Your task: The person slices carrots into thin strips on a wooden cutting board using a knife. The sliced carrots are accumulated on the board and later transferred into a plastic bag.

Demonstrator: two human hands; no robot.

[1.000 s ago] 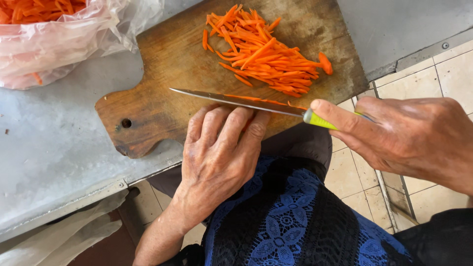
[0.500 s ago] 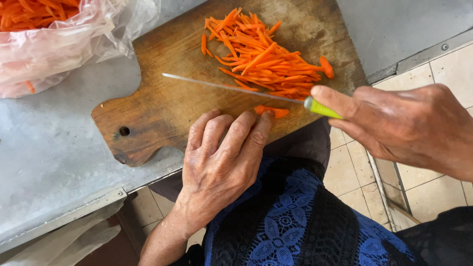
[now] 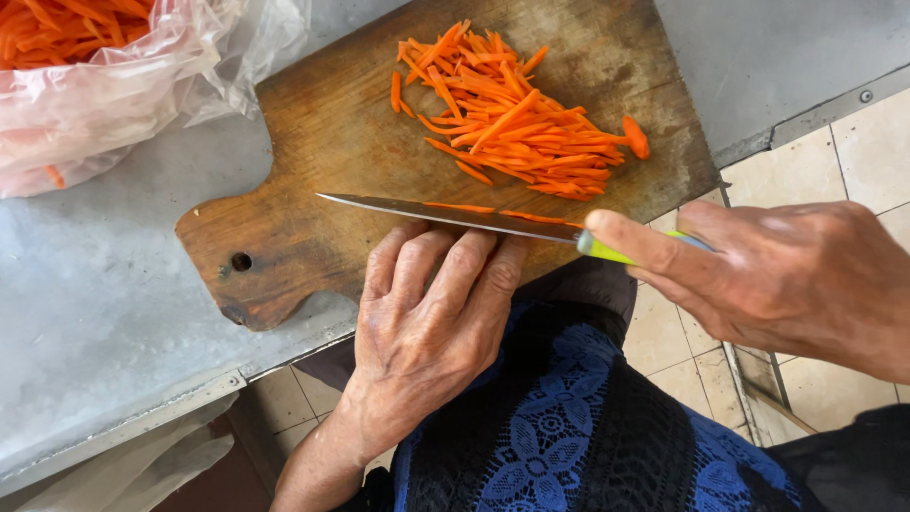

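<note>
The right hand point(image 3: 787, 280) is clenched round the green handle of a knife point(image 3: 455, 215), forefinger stretched along the blade's back. The left hand point(image 3: 427, 332) grasps nothing; it lies flat, fingers pressing carrot slices under the blade at the near edge of the board point(image 3: 313, 142). The blade lies across the board, tip pointing left. Bare board stretches left of the tip. Beyond the blade, well clear, lies a pile of carrot strips point(image 3: 512, 118). Far left, a plastic bag point(image 3: 123, 85) holds more carrot.
</note>
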